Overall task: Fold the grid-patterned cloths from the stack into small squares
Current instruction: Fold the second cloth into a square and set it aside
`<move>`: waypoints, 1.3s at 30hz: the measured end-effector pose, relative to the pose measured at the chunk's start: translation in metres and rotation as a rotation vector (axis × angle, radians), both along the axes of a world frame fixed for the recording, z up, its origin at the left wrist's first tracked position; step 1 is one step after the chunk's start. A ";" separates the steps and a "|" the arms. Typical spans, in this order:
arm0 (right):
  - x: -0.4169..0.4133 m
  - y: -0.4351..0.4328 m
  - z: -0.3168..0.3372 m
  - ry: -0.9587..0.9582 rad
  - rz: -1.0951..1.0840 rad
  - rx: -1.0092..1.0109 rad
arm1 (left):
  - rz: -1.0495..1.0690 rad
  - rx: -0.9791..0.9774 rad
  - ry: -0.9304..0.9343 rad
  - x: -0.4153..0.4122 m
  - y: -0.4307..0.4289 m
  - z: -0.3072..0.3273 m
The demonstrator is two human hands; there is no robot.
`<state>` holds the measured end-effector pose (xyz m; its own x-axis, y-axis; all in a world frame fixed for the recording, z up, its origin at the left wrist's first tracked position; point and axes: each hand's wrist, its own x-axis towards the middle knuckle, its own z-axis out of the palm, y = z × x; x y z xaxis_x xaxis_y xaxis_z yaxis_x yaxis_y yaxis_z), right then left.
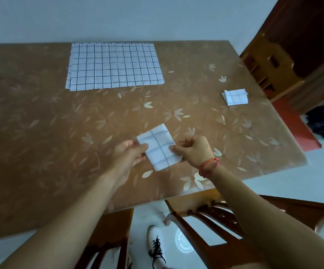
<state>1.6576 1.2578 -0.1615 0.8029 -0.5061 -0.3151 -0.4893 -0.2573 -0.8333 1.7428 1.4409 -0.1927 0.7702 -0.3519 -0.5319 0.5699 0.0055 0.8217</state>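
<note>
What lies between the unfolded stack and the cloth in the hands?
Head view: only bare leaf-printed tabletop lies between the stack and the held cloth; the folded pile sits aside.

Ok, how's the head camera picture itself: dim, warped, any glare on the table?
Head view: dim and bluish throughout; the wide lens bows the edges of the table; a pale bright patch lies near the right hand; the folded cloth pinched between it and the left hand looks soft, its grid fainter than on the stack.
</note>
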 end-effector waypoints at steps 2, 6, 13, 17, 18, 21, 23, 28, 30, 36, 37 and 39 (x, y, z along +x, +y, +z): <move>-0.011 -0.008 -0.001 0.019 -0.078 0.131 | -0.082 -0.013 0.035 -0.013 -0.010 0.001; -0.031 -0.020 -0.012 0.087 -0.156 0.246 | -0.114 0.125 -0.047 -0.028 -0.030 0.000; -0.036 -0.040 -0.035 0.164 -0.186 0.136 | -0.194 0.228 -0.104 -0.032 -0.050 -0.015; -0.028 -0.049 -0.049 0.228 -0.169 0.087 | -0.188 0.273 -0.069 -0.027 -0.056 -0.030; -0.025 -0.050 -0.052 0.237 -0.169 0.087 | -0.181 0.282 -0.068 -0.025 -0.058 -0.034; -0.015 -0.057 -0.067 0.266 -0.169 0.068 | -0.142 0.325 -0.070 -0.019 -0.066 -0.044; -0.008 -0.063 -0.079 0.284 -0.162 0.064 | -0.112 0.365 -0.072 -0.014 -0.073 -0.052; 0.006 -0.074 -0.101 0.309 -0.158 0.027 | -0.124 0.446 -0.091 -0.003 -0.089 -0.076; 0.008 -0.078 -0.109 0.314 -0.157 0.009 | -0.136 0.475 -0.110 0.000 -0.092 -0.084; 0.012 -0.080 -0.124 0.339 -0.105 -0.040 | -0.192 0.565 -0.210 0.004 -0.094 -0.098; 0.012 -0.080 -0.125 0.337 -0.100 -0.050 | -0.207 0.578 -0.229 0.005 -0.094 -0.100; 0.013 -0.080 -0.126 0.324 -0.098 -0.060 | -0.227 0.589 -0.264 0.006 -0.091 -0.104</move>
<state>1.6704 1.1775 -0.2874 0.6125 -0.6013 -0.5131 -0.7509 -0.2397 -0.6154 1.7487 1.3495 -0.2962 0.8418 -0.2292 -0.4888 0.2844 -0.5813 0.7624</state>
